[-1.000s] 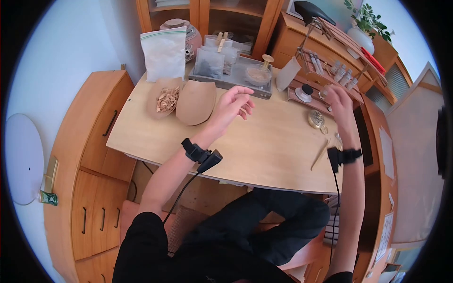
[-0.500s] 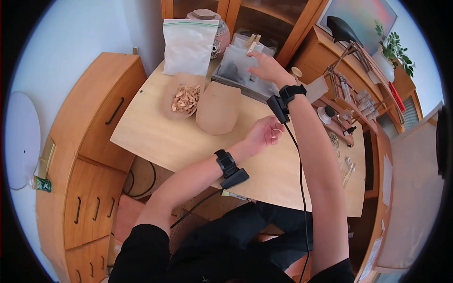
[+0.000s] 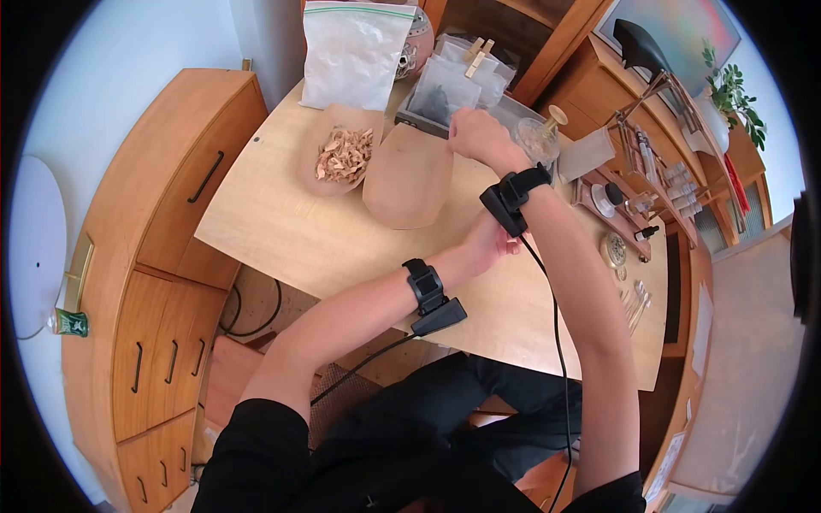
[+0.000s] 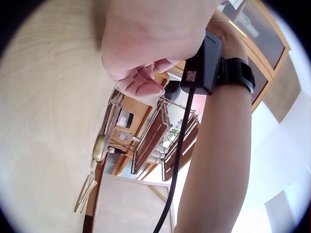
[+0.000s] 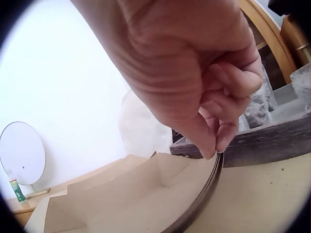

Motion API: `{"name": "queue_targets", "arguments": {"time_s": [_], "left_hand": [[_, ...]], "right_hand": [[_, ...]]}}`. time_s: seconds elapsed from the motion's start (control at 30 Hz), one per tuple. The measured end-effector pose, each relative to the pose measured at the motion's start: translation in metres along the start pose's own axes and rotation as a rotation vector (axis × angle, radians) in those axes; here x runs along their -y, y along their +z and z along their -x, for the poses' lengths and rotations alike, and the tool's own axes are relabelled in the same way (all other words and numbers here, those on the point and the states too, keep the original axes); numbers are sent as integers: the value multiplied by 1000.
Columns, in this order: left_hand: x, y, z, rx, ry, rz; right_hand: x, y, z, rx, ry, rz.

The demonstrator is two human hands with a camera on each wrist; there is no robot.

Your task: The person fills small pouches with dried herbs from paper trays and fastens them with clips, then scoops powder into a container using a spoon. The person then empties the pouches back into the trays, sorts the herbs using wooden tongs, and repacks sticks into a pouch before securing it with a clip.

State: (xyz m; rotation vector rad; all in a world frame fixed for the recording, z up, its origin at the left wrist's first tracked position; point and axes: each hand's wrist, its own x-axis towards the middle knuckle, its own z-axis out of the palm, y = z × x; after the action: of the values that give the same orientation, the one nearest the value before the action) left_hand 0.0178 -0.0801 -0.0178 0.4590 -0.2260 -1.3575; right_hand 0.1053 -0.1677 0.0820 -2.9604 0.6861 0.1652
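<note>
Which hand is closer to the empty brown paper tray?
The right hand. It pinches the far edge of the empty paper tray. The left hand rests apart on the table, nearer the person.

Light: bright, even daylight; soft shadows.
Glare: wall blown white.
Distortion: fisheye, dark corners.
Blur: close hands soft in wrist views.
</note>
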Motion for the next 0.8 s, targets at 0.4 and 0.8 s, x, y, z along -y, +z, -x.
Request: {"name": "queue_targets", "arguments": {"time_s": [0.4, 0.8], "left_hand": [[1, -2, -2, -43, 43, -38], [-2, -5, -7, 4, 28, -102]], "right_hand": [[-12, 10, -8, 155, 77, -162], [-38, -32, 28, 60, -147, -618]]}}
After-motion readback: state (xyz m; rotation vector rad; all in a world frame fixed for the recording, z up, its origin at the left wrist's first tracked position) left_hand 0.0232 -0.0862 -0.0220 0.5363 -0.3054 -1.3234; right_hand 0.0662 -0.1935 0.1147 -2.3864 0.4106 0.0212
